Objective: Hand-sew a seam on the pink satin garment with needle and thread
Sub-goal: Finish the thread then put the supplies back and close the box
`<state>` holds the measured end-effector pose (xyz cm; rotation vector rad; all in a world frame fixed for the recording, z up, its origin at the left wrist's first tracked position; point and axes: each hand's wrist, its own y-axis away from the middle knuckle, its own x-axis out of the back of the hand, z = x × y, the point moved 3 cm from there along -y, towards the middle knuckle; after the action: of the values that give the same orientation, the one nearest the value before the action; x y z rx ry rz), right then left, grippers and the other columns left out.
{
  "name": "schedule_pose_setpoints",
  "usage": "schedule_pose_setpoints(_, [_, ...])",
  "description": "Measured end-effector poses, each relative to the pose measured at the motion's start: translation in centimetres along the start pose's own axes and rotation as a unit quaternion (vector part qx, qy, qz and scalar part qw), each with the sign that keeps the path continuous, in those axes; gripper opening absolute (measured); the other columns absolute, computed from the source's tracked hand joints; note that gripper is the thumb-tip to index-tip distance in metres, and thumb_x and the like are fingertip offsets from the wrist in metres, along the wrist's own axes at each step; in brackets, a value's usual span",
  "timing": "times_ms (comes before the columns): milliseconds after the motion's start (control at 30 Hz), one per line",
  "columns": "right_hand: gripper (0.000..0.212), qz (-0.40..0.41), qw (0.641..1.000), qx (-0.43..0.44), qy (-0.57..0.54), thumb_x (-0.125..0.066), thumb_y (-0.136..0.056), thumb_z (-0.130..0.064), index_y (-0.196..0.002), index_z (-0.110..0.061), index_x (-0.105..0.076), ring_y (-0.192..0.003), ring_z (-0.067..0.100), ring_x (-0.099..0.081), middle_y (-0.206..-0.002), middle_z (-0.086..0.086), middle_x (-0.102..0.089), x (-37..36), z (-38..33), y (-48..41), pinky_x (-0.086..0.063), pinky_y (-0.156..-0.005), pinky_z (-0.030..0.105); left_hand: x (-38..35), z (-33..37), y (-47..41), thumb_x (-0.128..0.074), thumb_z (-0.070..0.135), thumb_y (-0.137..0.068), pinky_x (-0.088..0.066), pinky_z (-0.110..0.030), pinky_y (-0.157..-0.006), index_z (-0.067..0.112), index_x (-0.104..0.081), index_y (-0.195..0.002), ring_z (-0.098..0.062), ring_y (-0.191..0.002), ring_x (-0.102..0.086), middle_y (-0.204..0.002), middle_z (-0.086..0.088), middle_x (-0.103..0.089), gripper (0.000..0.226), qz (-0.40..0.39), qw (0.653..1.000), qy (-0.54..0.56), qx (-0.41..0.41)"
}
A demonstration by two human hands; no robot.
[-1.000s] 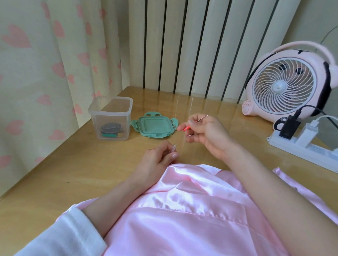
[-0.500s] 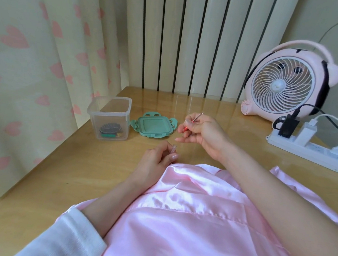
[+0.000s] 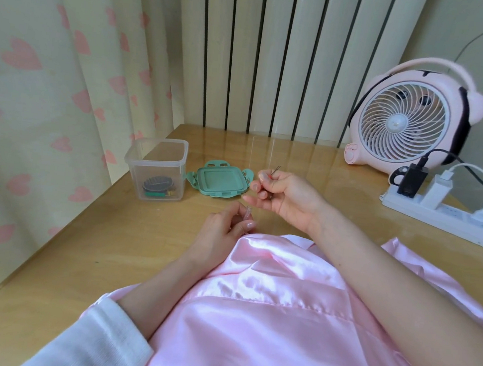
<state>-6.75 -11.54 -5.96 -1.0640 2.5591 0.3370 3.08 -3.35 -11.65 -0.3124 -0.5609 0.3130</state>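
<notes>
Threading, apparently: right hand (image 3: pixel 289 197) pinches the needle (image 3: pixel 276 170); left hand (image 3: pixel 223 228), just below it, pinches a small clear item (image 3: pixel 248 212). Next move calls for steady aim.

1 box (image 3: pixel 158 171) is sitting on 1 table (image 3: pixel 77 255), and 1 lid (image 3: pixel 219 179) is lying just right of the box. Further right of the box, 2 hands are showing: the right hand (image 3: pixel 283 197) is pinching 1 needle (image 3: pixel 276 170), and the left hand (image 3: pixel 223 228) is pinching 1 small item (image 3: pixel 247 211), too tiny to name. Nearer than the box, 1 garment (image 3: pixel 279 321) is lying. Far right of the box, 1 fan (image 3: pixel 404 125) is standing and 1 power strip (image 3: pixel 445 219) is carrying 3 plugs (image 3: pixel 411 181). Behind the box 1 radiator (image 3: pixel 277 52) is standing; left of the box 1 curtain (image 3: pixel 37 72) is hanging.
</notes>
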Motion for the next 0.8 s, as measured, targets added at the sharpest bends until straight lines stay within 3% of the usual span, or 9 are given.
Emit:
schedule_pose_setpoints(200, [0.016,0.015,1.000,-0.006,-0.012,-0.041,-0.096,0.004,-0.083,-0.002,-0.048,-0.043,0.007,-0.044,-0.068,0.010,-0.049,0.1,0.3,-0.1,-0.058,-0.058,0.030,0.1,0.2,0.1,-0.059,0.008,-0.092,-0.037,-0.010,-0.056,0.024,-0.048,-0.076,0.006,-0.057,-0.055,-0.066,0.016,-0.062,0.025,0.001,1.000,0.000,-0.008])
schedule_pose_setpoints(500, [0.020,0.023,0.999,0.002,-0.032,-0.040,-0.096,0.005,-0.080,-0.002,-0.048,-0.042,0.007,-0.044,-0.068,0.010,-0.048,0.5,-0.4,-0.1,-0.058,-0.058,0.030,0.0,0.0,0.1,-0.060,0.009,-0.091,-0.037,-0.011,-0.057,0.025,-0.047,-0.077,0.007,-0.059,-0.056,-0.067,0.017,-0.062,0.025,0.000,1.000,-0.002,0.000])
schedule_pose_setpoints(667, [0.019,0.033,0.995,0.002,0.095,-0.047,-0.094,0.005,-0.078,-0.004,-0.053,-0.046,0.008,-0.048,-0.071,0.012,-0.056,0.5,0.8,0.0,-0.051,-0.049,0.022,0.1,0.2,0.1,-0.060,0.010,-0.091,-0.038,-0.012,-0.056,0.024,-0.049,-0.077,0.005,-0.057,-0.056,-0.067,0.014,-0.064,0.023,0.002,1.000,-0.002,-0.003])
schedule_pose_setpoints(800, [0.014,0.007,0.964,0.037,0.263,-0.055,-0.090,0.004,-0.084,-0.003,-0.065,-0.057,0.008,-0.054,-0.075,0.009,-0.064,0.8,0.0,0.3,-0.049,-0.055,0.019,0.1,0.1,0.1,-0.059,0.011,-0.092,-0.039,-0.013,-0.057,0.013,-0.053,-0.083,0.003,-0.060,-0.058,-0.071,0.009,-0.067,0.011,0.005,1.000,0.002,0.004])
